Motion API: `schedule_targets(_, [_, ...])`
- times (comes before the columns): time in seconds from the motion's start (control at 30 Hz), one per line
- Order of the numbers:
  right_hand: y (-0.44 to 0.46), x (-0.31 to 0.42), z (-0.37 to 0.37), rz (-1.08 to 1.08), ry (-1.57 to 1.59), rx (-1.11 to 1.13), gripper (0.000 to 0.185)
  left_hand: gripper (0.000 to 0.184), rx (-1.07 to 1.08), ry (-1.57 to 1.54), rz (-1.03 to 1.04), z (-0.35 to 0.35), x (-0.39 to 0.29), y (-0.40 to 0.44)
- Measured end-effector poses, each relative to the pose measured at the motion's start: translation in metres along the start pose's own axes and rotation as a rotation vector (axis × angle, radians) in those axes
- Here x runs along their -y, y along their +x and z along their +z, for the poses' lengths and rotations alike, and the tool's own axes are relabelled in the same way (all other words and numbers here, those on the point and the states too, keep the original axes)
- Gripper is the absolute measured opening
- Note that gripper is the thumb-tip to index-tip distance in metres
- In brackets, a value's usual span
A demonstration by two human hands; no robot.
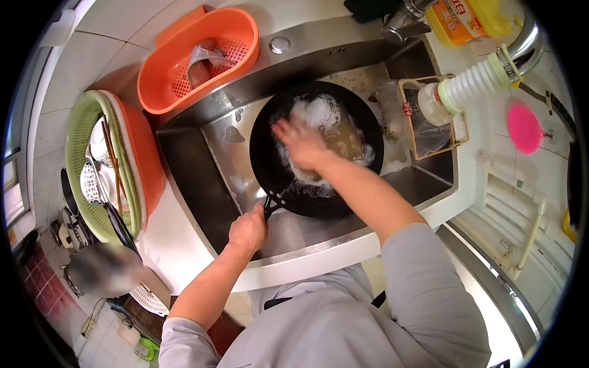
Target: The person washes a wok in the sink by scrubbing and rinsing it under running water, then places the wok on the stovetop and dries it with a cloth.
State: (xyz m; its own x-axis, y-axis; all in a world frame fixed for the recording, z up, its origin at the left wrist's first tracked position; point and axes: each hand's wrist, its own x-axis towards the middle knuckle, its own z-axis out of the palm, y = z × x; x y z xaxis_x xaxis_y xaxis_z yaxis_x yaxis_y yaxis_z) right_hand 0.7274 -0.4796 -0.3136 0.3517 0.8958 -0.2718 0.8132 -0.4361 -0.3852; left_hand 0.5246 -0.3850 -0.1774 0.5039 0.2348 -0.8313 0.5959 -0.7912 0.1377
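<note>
Grey shirt (307, 325) up close | left hand (249, 230) gripping black pan (266, 156) by its near handle | right hand (302, 145) a blur, fingers outstretched, among suds (324, 110)!

And here's the pan (265, 147), round, wide and black, sitting upright in the sink (233, 135)! Cloudy, tan-tinged water (351, 140) pools inside it, white foam (319, 110) piles thickest toward the far side, and suds fringe the rest. The dark handle (274, 202), dotted with pale round spots, points out to the near left.
</note>
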Motion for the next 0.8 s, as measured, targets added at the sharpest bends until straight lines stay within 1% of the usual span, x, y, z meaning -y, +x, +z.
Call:
schedule_targets(0.03, [0.001,-0.01,-0.014,0.009,-0.128,-0.003,0.069,0.022,0.004,-0.001,-0.001,-0.002,-0.001,-0.001])
schedule_targets(0.1, [-0.006,-0.029,-0.032,0.212,0.115,0.067,0.065,0.023,0.001,-0.013,0.001,-0.002,-0.001,0.0])
schedule_targets(0.17, [-0.023,-0.046,-0.047,0.277,0.054,0.163,0.062,0.024,-0.005,-0.032,0.005,0.001,0.001,0.001])
schedule_targets(0.27, [-0.048,-0.061,-0.049,0.381,-0.048,0.376,0.059,0.026,-0.053,-0.058,0.021,0.007,0.004,0.002])
schedule_targets(0.37, [-0.083,-0.052,-0.026,0.407,-0.076,0.23,0.056,0.026,-0.051,-0.056,0.046,0.009,0.006,0.001])
schedule_targets(0.47, [-0.097,-0.031,-0.025,0.438,-0.084,0.417,0.057,0.019,-0.028,-0.053,0.054,0.003,0.004,-0.001])
schedule_targets(0.5, [-0.091,-0.027,-0.029,0.307,-0.166,0.578,0.057,0.019,-0.031,-0.053,0.063,0.005,0.004,-0.001])
schedule_targets(0.6, [-0.084,0.005,-0.04,0.141,0.051,0.473,0.056,0.018,-0.048,-0.057,0.068,0.007,0.006,0.001])
schedule_targets(0.67, [-0.062,0.034,-0.025,0.063,0.079,0.473,0.058,0.017,-0.035,-0.046,0.068,0.005,0.005,0.0])
schedule_targets(0.77, [-0.031,0.064,0.021,0.101,-0.001,0.101,0.059,0.016,-0.04,-0.011,0.059,0.007,0.004,0.002])
schedule_targets(0.8, [-0.02,0.061,-0.001,0.166,0.067,0.127,0.065,0.016,-0.049,-0.014,0.064,0.009,0.006,0.002])
